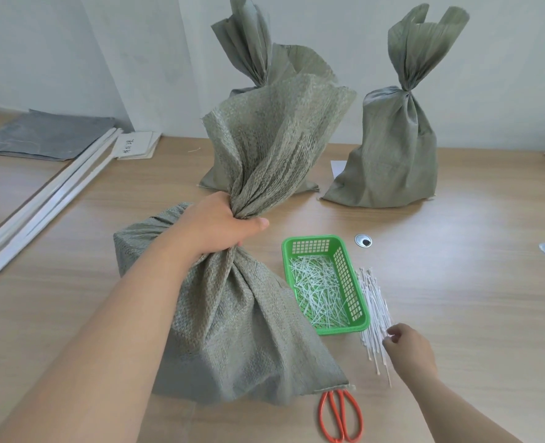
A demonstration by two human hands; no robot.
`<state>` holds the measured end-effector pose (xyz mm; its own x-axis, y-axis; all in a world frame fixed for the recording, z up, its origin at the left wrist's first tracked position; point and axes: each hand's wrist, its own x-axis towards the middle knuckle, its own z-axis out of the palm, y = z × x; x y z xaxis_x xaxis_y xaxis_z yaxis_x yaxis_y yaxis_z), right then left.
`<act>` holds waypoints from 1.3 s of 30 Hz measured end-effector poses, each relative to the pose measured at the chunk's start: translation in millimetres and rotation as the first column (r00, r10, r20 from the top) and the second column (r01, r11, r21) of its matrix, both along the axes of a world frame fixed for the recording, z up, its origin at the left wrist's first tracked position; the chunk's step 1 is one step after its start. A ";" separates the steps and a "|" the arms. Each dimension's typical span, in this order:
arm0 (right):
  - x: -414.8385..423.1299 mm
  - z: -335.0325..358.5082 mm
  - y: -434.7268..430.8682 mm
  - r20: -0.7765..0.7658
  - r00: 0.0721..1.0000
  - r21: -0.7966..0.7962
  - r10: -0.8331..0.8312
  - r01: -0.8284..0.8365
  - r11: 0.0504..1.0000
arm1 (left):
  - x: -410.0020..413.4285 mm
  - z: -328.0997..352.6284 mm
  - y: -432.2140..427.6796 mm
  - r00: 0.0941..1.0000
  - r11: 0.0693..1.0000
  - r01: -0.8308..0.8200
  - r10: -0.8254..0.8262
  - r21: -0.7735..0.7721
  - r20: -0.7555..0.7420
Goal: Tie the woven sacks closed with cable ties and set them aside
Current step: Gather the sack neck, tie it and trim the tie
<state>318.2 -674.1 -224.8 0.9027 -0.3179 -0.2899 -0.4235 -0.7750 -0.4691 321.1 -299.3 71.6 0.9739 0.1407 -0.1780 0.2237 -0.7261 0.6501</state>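
A grey-green woven sack (232,330) stands on the wooden table in front of me. My left hand (215,223) is clenched around its gathered neck, and the loose top fans out above my fist. To the right of a green basket lies a bundle of white cable ties (373,311). My right hand (408,346) rests on the near end of that bundle, its fingertips pinching at the ties. Two tied sacks stand at the back, one behind the held sack (248,59) and one to the right (396,155).
The green plastic basket (354,276) holds cut white tie ends. Orange-handled scissors (340,417) lie at the near edge below the sack. Flat grey sacks (41,135), white strips (41,199) and papers lie at the left. Two metal grommets (363,241) sit in the tabletop.
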 end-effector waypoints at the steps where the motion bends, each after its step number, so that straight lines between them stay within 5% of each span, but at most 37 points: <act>1: 0.5 4.9 -1.9 0.022 1.000 0.010 0.008 -0.008 1.000 | -0.3 0.1 0.7 1.000 1.000 0.006 -0.006 -0.004 -0.004; 16: 44.4 137.3 61.6 0.442 0.895 0.345 0.059 -0.231 0.910 | -8.0 1.7 5.3 0.992 0.997 0.010 0.000 -0.082 0.124; 27: 32.8 223.2 174.4 0.548 0.832 0.481 0.086 -0.398 0.781 | -10.1 2.0 21.4 0.990 0.975 0.048 -0.017 -0.216 0.143; 36: 14.3 267.8 257.1 0.594 0.782 0.431 0.188 -0.507 0.746 | -14.9 -8.1 21.4 0.927 0.988 0.004 0.055 -0.158 0.370; 39: 10.3 265.1 261.2 0.586 0.791 0.463 0.176 -0.504 0.729 | -11.4 -16.4 19.9 0.864 0.999 -0.032 0.043 -0.030 0.502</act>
<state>328.5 -412.9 40.3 0.9749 0.1186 0.1887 0.2179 -0.3294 -0.9187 309.7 -279.5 55.2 0.9264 0.1807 0.3304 -0.1099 -0.7093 0.6963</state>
